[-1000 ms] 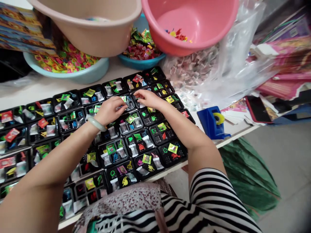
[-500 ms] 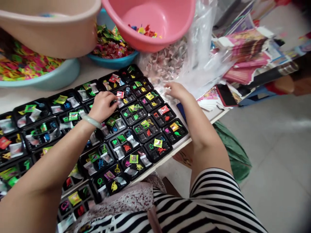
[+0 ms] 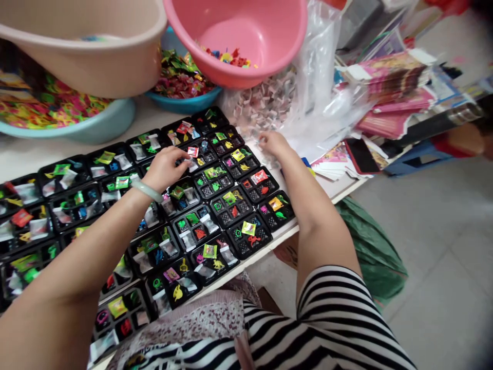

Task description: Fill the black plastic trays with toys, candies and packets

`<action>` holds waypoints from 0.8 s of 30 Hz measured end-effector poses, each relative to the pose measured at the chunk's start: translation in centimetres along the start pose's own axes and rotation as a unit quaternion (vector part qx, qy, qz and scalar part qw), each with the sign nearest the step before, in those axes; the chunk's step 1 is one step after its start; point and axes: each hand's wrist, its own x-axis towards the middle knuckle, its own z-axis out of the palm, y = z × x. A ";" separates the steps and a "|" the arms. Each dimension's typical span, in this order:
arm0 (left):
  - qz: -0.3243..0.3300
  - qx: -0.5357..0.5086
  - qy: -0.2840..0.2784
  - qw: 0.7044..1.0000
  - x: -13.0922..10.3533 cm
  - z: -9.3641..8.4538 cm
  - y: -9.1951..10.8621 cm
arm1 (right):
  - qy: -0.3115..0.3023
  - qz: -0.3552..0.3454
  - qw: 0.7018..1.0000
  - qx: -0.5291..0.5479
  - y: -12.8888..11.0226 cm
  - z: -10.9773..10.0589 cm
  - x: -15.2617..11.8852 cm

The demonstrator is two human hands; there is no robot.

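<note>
Black compartment trays (image 3: 234,218) stand in rows, holding colourful small toys, bright wrappers and whitish packets. My left hand (image 3: 165,167), with a pale bangle on its wrist, is over the back rows. Its fingers are pinched at a small whitish packet (image 3: 192,165) in a tray with a red-and-white wrapper (image 3: 193,151). My right hand (image 3: 275,145) is at the near edge of a heap of small whitish packets (image 3: 265,100) on clear plastic. Its fingers are curled together, and what they hold, if anything, is hidden.
Behind the trays stand a beige basin (image 3: 88,67), a pink basin (image 3: 265,31) and blue basins (image 3: 185,105) with wrapped pieces and toys. To the right lie a clear plastic bag (image 3: 316,103), printed cards (image 3: 385,121) and a dark phone-like object (image 3: 362,155). A green bag (image 3: 370,252) hangs below the table edge.
The view has shifted slightly. My right hand's fingers have curled in closer at the packet heap. My left hand stays at the same tray.
</note>
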 end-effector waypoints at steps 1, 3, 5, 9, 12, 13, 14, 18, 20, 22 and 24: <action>-0.011 -0.011 0.003 1.000 0.1 0.1 0.0 | 0.015 -0.003 1.000 0.015 0.0 -0.1 -0.1; -0.031 -0.026 0.006 0.999 0.3 0.4 -0.1 | 0.049 -0.038 0.997 0.044 -0.6 -0.1 -0.5; -0.046 -0.036 0.006 0.998 0.7 0.9 -0.1 | 0.072 -0.118 0.987 0.078 -2.3 0.2 -1.0; -0.050 -0.047 0.005 0.998 2.0 2.5 0.2 | 0.045 -0.271 0.958 0.076 -8.1 1.6 -1.5; -0.043 -0.024 0.004 0.999 3.1 3.7 0.7 | -0.001 -0.311 0.950 0.015 -11.8 3.0 -1.2; -0.042 -0.014 0.000 0.999 3.4 3.9 0.8 | -0.015 -0.315 0.949 0.002 -12.5 3.3 -1.0; -0.041 -0.005 -0.007 0.999 3.6 4.1 0.8 | -0.024 -0.316 0.949 -0.002 -12.8 3.6 -0.8; -0.009 0.001 -0.032 0.999 4.1 4.3 0.3 | -0.013 -0.266 0.960 0.083 -11.2 3.9 0.4; 0.002 -0.025 -0.023 0.999 4.4 4.2 0.2 | 0.014 -0.213 0.964 0.159 -9.7 3.5 1.0; -0.019 -0.089 0.003 0.996 5.2 4.2 0.4 | 0.030 -0.165 0.955 0.247 -8.8 3.2 1.5; -0.064 -0.203 0.025 0.977 6.5 4.3 1.1 | 0.017 -0.131 0.928 0.349 -9.0 3.2 1.7</action>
